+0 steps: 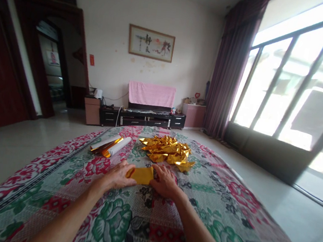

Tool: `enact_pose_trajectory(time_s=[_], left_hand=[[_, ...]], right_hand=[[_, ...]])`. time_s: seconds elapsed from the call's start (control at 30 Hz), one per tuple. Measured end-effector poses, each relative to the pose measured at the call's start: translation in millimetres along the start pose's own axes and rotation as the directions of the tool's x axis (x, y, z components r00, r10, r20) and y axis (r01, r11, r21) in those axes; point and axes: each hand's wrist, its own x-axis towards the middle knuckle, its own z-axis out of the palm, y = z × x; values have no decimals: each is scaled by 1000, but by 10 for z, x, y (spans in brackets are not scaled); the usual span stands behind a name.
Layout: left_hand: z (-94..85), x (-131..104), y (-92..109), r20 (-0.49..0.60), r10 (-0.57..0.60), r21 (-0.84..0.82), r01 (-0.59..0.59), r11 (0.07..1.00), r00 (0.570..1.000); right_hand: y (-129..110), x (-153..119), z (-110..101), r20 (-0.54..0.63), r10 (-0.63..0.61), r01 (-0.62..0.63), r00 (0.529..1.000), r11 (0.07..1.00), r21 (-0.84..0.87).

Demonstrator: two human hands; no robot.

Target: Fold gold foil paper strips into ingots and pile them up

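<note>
A small yellow-gold sheet (141,175) lies near the middle of the floral-clothed table (166,221), between my two hands. My left hand (120,176) has its fingers and thumb on the sheet's left end. At the right end, my right hand (164,181) grips the edge with thumb and fingers. Just beyond my right hand is a pile of shiny gold folded foil pieces (169,150). To the left of the pile lie rolled sheets (113,146), white outside and gold inside.
Past the table's far edge stand a low black cabinet (146,121) and a screen covered by a pink cloth (151,94). Large windows (285,85) and a purple curtain (227,74) are on the right. Doorways open on the left.
</note>
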Motion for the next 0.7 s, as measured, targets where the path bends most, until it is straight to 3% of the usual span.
enact_pose_trajectory(time_s=[0.27, 0.47, 0.63, 0.7], left_hand=[[-16, 28, 8, 10, 21, 22, -21, 1000, 1000], [33, 67, -24, -20, 8, -17, -8, 1000, 1000], [33, 71, -20, -22, 2, -11, -2, 1000, 1000], [11, 54, 3, -18, 17, -2, -17, 1000, 1000]], right_hand=[[-172, 34, 59, -173, 132, -133, 976, 991, 2], [-234, 103, 70, -159, 199, -194, 967, 980, 48], [-277, 81, 41, -182, 210, -214, 960, 977, -1], [-282, 61, 13, -213, 130, -141, 968, 989, -37]])
